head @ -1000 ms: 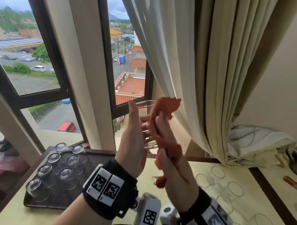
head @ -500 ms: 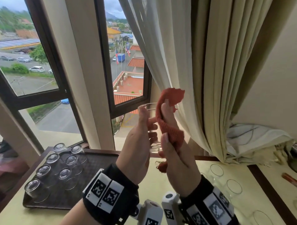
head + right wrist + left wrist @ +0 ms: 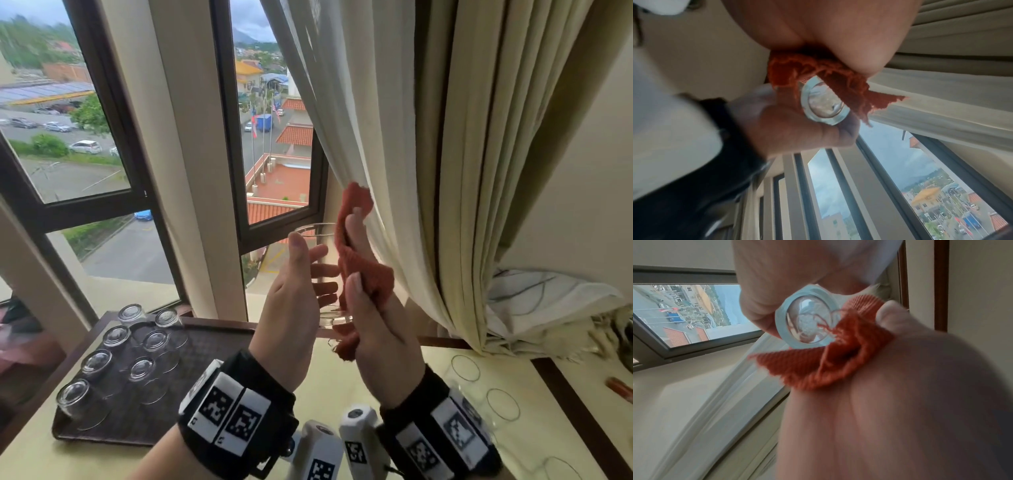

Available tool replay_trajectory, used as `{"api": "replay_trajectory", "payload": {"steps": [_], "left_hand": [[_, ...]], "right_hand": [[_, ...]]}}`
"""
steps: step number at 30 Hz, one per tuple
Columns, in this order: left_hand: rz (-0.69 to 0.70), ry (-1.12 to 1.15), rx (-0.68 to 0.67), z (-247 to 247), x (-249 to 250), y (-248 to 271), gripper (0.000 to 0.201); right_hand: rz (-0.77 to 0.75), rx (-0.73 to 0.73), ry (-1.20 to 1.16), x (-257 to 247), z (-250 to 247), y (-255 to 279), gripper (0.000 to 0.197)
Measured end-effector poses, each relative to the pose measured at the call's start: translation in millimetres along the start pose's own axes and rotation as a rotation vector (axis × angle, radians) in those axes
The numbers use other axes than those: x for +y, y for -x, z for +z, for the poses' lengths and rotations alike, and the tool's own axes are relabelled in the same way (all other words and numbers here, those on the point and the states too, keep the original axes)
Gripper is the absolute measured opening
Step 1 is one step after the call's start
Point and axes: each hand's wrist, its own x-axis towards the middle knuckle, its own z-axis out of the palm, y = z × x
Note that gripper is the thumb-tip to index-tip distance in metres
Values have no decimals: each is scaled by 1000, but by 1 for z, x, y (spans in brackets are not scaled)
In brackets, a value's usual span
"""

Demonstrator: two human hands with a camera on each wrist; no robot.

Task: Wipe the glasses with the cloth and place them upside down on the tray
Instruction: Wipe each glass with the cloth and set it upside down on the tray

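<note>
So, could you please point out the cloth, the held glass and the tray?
cloth (image 3: 368,274), head view, its bunched middle.
glass (image 3: 807,324), left wrist view, its thick base.
tray (image 3: 212,346), head view, its bare surface.

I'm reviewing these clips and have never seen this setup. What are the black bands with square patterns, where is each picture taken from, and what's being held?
There is no machine here, only a person working with bare hands. The black bands strap marker tags and small cameras to each wrist. The big picture comes from a camera on the head, looking down; the other two look along each hand from the wrists.

The left hand holds a clear glass upright, rim on top. The right hand grips an orange cloth against its side. Both wrist pictures show the glass's thick base from underneath.

On the yellowish table a dark tray carries seven upside-down glasses. More glasses stand rim-up on the right.
</note>
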Motion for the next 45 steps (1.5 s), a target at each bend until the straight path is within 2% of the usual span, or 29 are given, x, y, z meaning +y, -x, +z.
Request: {"api": "replay_trajectory", "payload": {"steps": [4,5,8,11,14,17,20,21,23,25,27,28,30,31,34,37,40,42,45], "left_hand": [[34,31,-2,-10,6,-7,66],[33,13,17,-13,7,-9,68],[24,-44,45,-19,4,-13,65],[13,-54,12,-12,2,-7,64],[3,-19,5,-5,2,-3,68],[-12,50,15,-8,7,-6,79],[3,58,-32,-17,15,-13,96],[27,20,-21,-20,18,-15,99],[58,-12,-15,-23,22,-16,99],[65,-20,-44,-21,22,-14,78],[87,-54,-60,-15,21,-8,51],[85,-74,-70,-12,21,-5,54],[75,-89,-63,-6,14,-1,73],[75,-72,-50,-4,10,0,75],[26,2,-32,-3,7,0,80],[-13,55,-40,-10,12,-4,83],[-25,38,14,-20,18,-9,75],[-17,18,53,-22,16,-11,70],[-44,28,44,-17,14,-7,73]], "right_hand": [[-167,-122,146,11,8,26,55],[-131,-132,129,15,8,34,56],[168,-91,-32,18,8,41,54],[240,7,-123,20,3,24,50],[157,39,-88,15,2,7,57],[14,-14,12,9,9,9,53],[-147,-119,133,22,13,33,54],[-98,-141,109,24,13,39,55],[94,-109,11,26,14,43,52],[265,-33,-33,29,10,39,51],[326,31,-85,29,5,27,72],[304,54,-91,26,4,19,78],[180,88,-94,18,1,7,54],[116,88,-86,12,0,2,48],[-14,49,-2,1,2,1,53],[-90,-82,85,9,8,20,60],[-45,-168,129,27,10,43,59],[36,-131,45,27,12,45,58],[144,-42,-45,21,10,27,52]]}}
